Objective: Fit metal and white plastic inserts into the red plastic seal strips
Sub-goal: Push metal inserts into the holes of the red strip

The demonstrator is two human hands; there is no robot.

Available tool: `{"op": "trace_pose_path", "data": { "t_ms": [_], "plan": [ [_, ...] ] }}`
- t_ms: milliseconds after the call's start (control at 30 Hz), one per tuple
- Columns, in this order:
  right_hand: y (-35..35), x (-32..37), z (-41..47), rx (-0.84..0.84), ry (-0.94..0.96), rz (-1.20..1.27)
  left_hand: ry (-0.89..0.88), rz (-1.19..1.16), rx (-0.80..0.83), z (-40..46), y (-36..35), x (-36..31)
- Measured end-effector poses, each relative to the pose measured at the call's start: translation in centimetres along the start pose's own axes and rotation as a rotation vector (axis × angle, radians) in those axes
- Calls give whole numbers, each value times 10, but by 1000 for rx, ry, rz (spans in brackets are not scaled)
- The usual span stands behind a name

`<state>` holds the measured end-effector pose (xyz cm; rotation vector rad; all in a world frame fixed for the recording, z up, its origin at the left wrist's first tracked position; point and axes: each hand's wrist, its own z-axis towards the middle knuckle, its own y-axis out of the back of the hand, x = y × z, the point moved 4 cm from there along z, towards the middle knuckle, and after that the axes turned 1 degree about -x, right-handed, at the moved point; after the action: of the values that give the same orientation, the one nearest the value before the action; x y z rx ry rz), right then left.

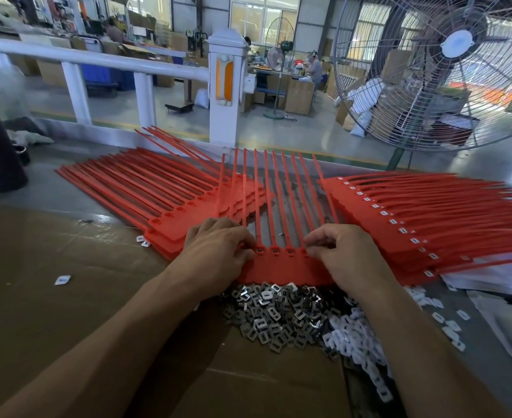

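A red seal strip (pixel 281 267) with several long tails lies in front of me on the table. Three of its sockets between my hands show metal inserts (pixel 275 251). My left hand (pixel 218 251) rests with curled fingers on the strip's left end. My right hand (pixel 348 251) pinches a small piece at the socket on the strip's right side; what kind of insert it is cannot be made out. A heap of metal inserts (pixel 278 315) lies just below the strip, and white plastic inserts (pixel 360 345) are piled to its right.
A stack of red strips with bare sockets (pixel 146 188) lies to the left, and a stack fitted with white inserts (pixel 429 218) to the right. Brown cardboard (pixel 52 297) covers the near table. A large fan (pixel 447 64) stands at the back right, a white railing (pixel 98 58) behind.
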<state>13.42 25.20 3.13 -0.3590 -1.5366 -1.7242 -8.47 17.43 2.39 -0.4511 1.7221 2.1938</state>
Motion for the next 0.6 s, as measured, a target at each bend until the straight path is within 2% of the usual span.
{"op": "trace_pose_path", "data": {
  "t_ms": [433,600],
  "plan": [
    [-3,0,-3,77,-68,19,1,8,1,-1,2,-3],
    [6,-3,-8,38,-40,10,2,11,5,-1,1,-2]
  ]
}}
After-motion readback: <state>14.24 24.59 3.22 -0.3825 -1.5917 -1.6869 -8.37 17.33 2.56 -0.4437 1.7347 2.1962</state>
